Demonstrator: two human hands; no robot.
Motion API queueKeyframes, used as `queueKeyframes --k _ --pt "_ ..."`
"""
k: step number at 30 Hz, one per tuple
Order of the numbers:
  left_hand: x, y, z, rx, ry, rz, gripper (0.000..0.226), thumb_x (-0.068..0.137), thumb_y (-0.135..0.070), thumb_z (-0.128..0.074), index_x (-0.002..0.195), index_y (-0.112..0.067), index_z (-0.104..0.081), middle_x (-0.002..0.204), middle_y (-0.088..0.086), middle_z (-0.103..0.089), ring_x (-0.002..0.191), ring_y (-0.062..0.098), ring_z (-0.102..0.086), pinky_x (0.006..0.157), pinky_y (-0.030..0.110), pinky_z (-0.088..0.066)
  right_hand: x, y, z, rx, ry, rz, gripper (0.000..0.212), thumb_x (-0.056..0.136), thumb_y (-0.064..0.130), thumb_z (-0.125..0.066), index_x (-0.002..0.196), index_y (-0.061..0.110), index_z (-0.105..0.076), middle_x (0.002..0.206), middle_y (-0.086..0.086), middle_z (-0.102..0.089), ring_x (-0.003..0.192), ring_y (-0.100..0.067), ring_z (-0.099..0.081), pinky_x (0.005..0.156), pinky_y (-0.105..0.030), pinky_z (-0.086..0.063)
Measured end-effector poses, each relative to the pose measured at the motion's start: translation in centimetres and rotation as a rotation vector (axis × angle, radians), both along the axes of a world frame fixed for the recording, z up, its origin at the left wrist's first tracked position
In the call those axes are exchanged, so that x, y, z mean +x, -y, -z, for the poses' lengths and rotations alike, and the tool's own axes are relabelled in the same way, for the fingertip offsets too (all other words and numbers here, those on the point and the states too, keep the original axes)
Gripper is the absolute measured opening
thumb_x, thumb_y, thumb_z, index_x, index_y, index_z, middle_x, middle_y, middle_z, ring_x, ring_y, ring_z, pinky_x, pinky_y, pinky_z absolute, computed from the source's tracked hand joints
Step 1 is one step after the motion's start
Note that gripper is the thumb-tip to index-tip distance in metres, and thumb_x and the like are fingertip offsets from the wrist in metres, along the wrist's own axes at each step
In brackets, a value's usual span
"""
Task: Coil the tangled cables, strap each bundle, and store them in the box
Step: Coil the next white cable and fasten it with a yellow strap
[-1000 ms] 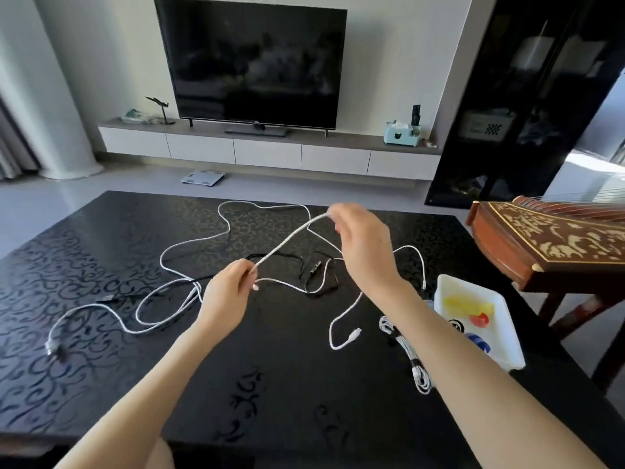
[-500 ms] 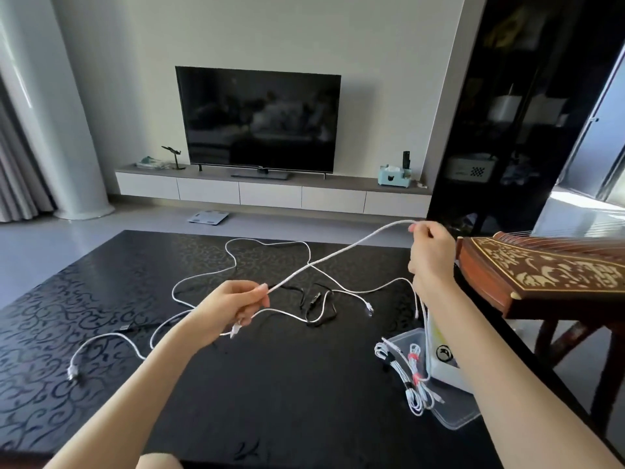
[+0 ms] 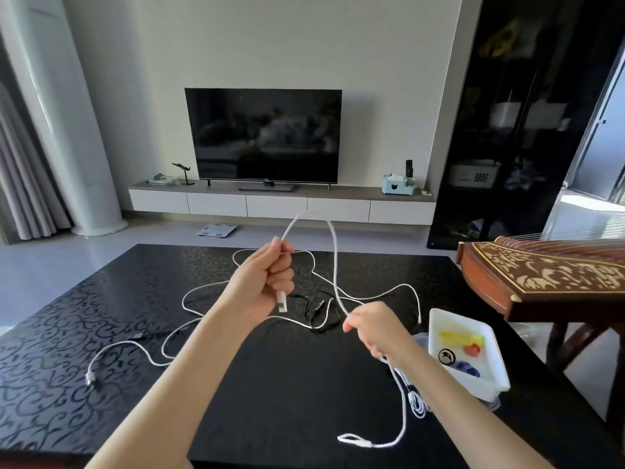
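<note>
My left hand [image 3: 267, 282] is raised above the black table [image 3: 287, 411] and grips a white cable [image 3: 333, 258] near its plug, which sticks out below my fist. The cable arcs up and over, then down into my right hand [image 3: 375, 330], which pinches it lower and to the right. Its free end trails past my right wrist and curls near the table's front edge. More white cable [image 3: 203, 292] lies tangled on the table with a black cable [image 3: 321, 313]. A white box [image 3: 436, 330] holding coloured straps sits at the right.
A coiled white bundle [image 3: 417, 401] lies beside the box, partly hidden by my right arm. A carved wooden instrument [image 3: 548, 275] stands to the right of the table. A TV [image 3: 263, 135] and low cabinet are beyond, with a dark glass cabinet at far right.
My left hand rose and now grips the cable in a fist near its plug. My right hand dropped from up right down toward the box, bending the cable into an arch.
</note>
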State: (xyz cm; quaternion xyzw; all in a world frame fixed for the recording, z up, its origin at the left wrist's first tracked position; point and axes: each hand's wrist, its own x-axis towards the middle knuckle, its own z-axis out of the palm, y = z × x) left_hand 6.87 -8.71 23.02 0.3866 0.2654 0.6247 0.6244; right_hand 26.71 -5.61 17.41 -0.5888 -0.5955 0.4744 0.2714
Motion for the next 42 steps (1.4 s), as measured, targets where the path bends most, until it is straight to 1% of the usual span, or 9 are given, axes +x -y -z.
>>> queueKeyframes --k 4,8,14,24,31,34,36,39,42 --pt "-0.1 -0.3 -0.7 0.026 -0.112 -0.065 0.028 0.097 -0.021 -0.046 0.090 -0.013 -0.071 0.060 -0.004 -0.043 0.046 0.006 -0.035 0.035 0.014 -0.025 0.2 0.1 0.5 0.139 0.066 -0.112 0.024 0.088 -0.001 -0.043 0.100 0.009 -0.062 0.073 -0.019 -0.055 0.058 -0.023 -0.055 0.053 -0.034 -0.042" --pt "0.7 -0.5 -1.0 -0.019 -0.163 -0.078 0.026 0.098 -0.020 -0.046 0.092 -0.014 -0.070 0.060 -0.003 -0.045 0.046 0.007 -0.037 0.035 0.015 -0.027 0.3 -0.4 -1.3 0.275 -0.183 -0.210 0.051 0.093 0.014 -0.055 0.141 0.019 -0.039 0.105 0.007 -0.065 0.090 0.003 -0.060 0.070 -0.008 -0.045" --pt "2.6 -0.8 -0.6 -0.197 -0.119 -0.117 0.023 0.101 -0.025 -0.041 0.100 -0.008 -0.057 0.052 -0.003 -0.040 0.038 0.006 -0.035 0.032 0.014 -0.023 -2.1 1.6 -2.1 0.488 -0.267 -0.130 0.023 0.097 0.008 -0.046 0.113 0.009 -0.063 0.062 0.004 -0.052 0.048 -0.003 -0.045 0.050 -0.014 -0.037" --pt "4.0 -1.4 1.6 -0.331 -0.353 -0.022 0.055 0.100 -0.045 -0.035 0.082 -0.003 -0.065 0.059 0.000 -0.038 0.049 0.009 -0.029 0.039 0.018 -0.020 -2.3 3.4 -1.4 0.885 0.319 -0.213 0.017 0.092 0.010 -0.051 0.084 0.007 -0.066 0.080 -0.008 -0.067 0.076 -0.025 -0.062 0.062 -0.031 -0.041" --pt "4.0 -2.1 1.7 -0.370 0.125 -0.052 0.051 0.102 -0.039 -0.034 0.059 -0.012 -0.038 0.067 0.005 -0.049 0.072 0.022 -0.058 0.075 0.041 -0.049 -1.5 3.4 0.2 0.735 0.225 -0.220 0.018 0.095 0.024 -0.052 0.089 0.018 -0.067 0.061 0.009 -0.059 0.057 -0.009 -0.058 0.064 -0.028 -0.048" --pt "1.7 -2.3 0.8 -0.293 0.477 -0.030 0.045 0.102 -0.036 -0.033 0.065 -0.012 -0.041 0.057 0.003 -0.053 0.050 0.015 -0.059 0.053 0.028 -0.052 0.2 3.4 2.1 0.511 0.164 -0.273 0.018 0.095 0.031 -0.050 0.085 0.027 -0.065 0.056 0.006 -0.063 0.052 -0.002 -0.056 0.070 -0.026 -0.050" --pt "-0.4 -2.6 -0.1 -0.232 0.612 -0.023 0.042 0.102 -0.037 -0.030 0.068 -0.014 -0.039 0.048 -0.005 -0.039 0.033 0.005 -0.038 0.036 0.016 -0.032 1.8 3.3 3.5 0.391 0.052 -0.281 0.021 0.095 0.028 -0.052 0.082 0.021 -0.066 0.054 0.004 -0.061 0.052 -0.006 -0.055 0.067 -0.029 -0.050" --pt "-2.1 -2.6 -0.9 -0.166 0.308 -0.228 0.041 0.103 -0.037 -0.030 0.069 -0.015 -0.037 0.047 -0.007 -0.030 0.032 0.004 -0.024 0.034 0.016 -0.018 3.3 3.4 4.4 0.310 -0.096 -0.260 0.019 0.094 0.024 -0.057 0.080 0.020 -0.068 0.053 0.003 -0.056 0.050 -0.010 -0.050 0.055 -0.025 -0.044" --pt "-1.0 -2.0 0.0 -0.062 -0.597 -0.534 0.034 0.102 -0.034 -0.032 0.075 -0.015 -0.040 0.059 -0.005 -0.035 0.043 0.007 -0.028 0.041 0.022 -0.025 3.1 3.1 3.2 0.497 -0.072 -0.230 0.018 0.092 0.025 -0.060 0.076 0.027 -0.068 0.050 0.008 -0.050 0.049 -0.005 -0.042 0.052 -0.018 -0.035"
